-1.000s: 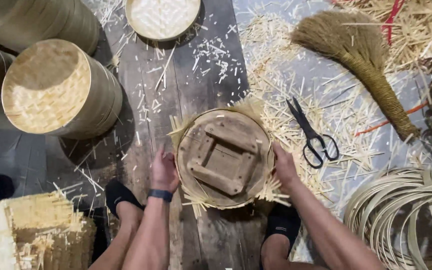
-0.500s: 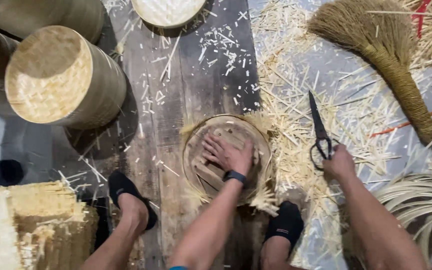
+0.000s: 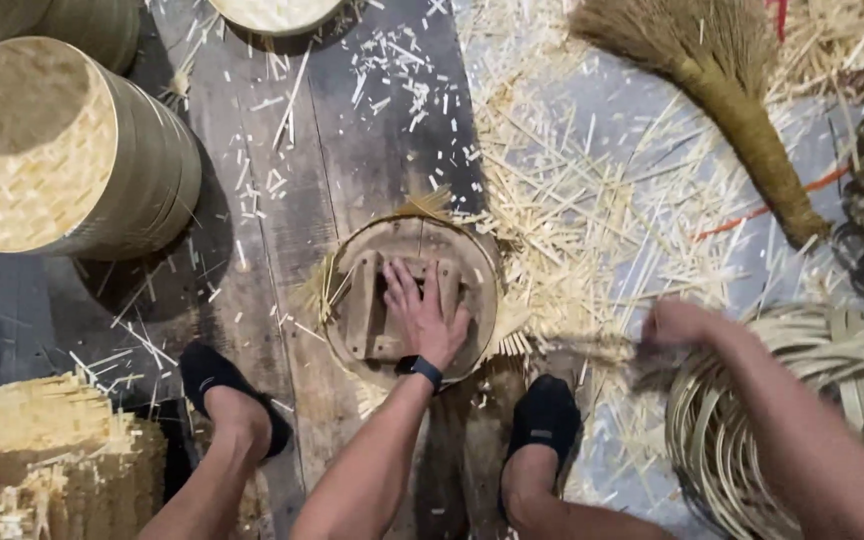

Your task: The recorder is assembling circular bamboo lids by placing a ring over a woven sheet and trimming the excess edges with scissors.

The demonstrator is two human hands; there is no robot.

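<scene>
Round wooden form (image 3: pixel 392 290) sits inside a half-woven bamboo lid (image 3: pixel 332 290), on the dark plank floor (image 3: pixel 352 130) between the person's two black-shoed feet. Left hand (image 3: pixel 424 318) lies flat on the form, fingers spread, pressing down. Right hand (image 3: pixel 674 325) is out to the side over the coil of bamboo strips (image 3: pixel 752 430); blurred, grip cannot be told. Judged step: holding the work steady while fetching material. Next move would call for one strip drawn free without shifting the form. Broom (image 3: pixel 722 90), stacked bamboo steamers (image 3: pixel 62 150) and offcuts (image 3: pixel 572 220) lie around
</scene>
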